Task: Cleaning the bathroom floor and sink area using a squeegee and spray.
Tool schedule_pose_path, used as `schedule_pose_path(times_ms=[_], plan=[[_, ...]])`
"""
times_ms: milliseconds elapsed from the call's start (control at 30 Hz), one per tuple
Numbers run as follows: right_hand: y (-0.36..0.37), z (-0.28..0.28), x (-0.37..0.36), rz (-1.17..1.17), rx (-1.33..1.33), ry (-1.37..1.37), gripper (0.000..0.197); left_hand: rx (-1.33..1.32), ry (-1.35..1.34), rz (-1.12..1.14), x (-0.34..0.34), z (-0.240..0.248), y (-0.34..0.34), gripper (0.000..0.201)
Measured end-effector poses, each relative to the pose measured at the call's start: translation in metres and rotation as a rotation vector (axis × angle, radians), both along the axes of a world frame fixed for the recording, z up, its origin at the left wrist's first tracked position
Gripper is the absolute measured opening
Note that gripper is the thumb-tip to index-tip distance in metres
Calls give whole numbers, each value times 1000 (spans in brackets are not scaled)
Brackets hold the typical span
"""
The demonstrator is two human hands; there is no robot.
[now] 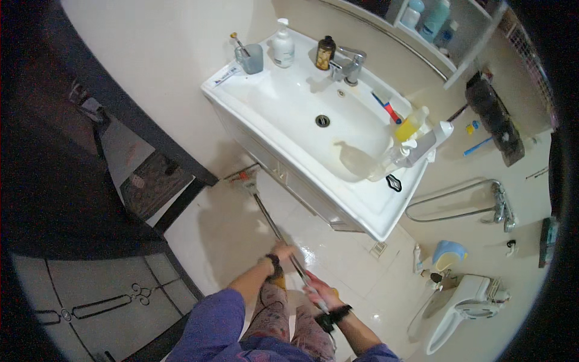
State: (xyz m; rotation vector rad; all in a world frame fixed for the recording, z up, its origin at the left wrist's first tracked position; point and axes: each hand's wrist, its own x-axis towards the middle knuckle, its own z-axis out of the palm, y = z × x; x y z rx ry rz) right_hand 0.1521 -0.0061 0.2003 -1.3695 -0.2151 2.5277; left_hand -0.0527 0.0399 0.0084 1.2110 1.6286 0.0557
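My left hand [282,251] is wrapped round the pole of a long-handled mop [268,218], about midway along it. Lower down, nearer my body, my right hand [322,292] grips the same pole by its upper end. The pole slants away to the far left. Its wide, pale head [244,179], with an orange-red part, rests on the tiled floor between the dark door frame and the vanity cabinet. Dark bands circle both my wrists.
A white washbasin [289,114] on a cabinet overhangs the floor ahead, with bottles, a cup and a brush on it. A dark doorway [139,133] opens at left. A floor drain [378,249] and a toilet [458,311] are at right. The tiles look wet.
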Motion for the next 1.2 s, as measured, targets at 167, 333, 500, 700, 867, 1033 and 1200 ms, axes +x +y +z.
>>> schedule_pose_path(times_ms=[167, 333, 500, 700, 867, 1033, 1200], plan=[[-11, -77, 36, -189, -138, 163, 55, -389, -78, -50, 45, 14, 48, 66], [-87, -37, 127, -240, -226, 175, 54, -164, -91, -265, 117, -46, -65, 70], [-177, 22, 306, -352, -293, 1, 53, -396, -309, -225, 328, 19, -128, 54], [-223, 98, 447, -254, -372, -360, 48, -327, -381, -254, 501, 74, -190, 55], [-210, 122, 502, -264, -308, -101, 53, -369, -618, 83, 538, 105, -195, 73], [-214, 166, 446, 89, -127, -232, 54, -28, -453, 72, 500, 107, -241, 58], [-219, 121, 386, 377, 15, -159, 53, -14, -309, 293, 389, 118, -274, 56]])
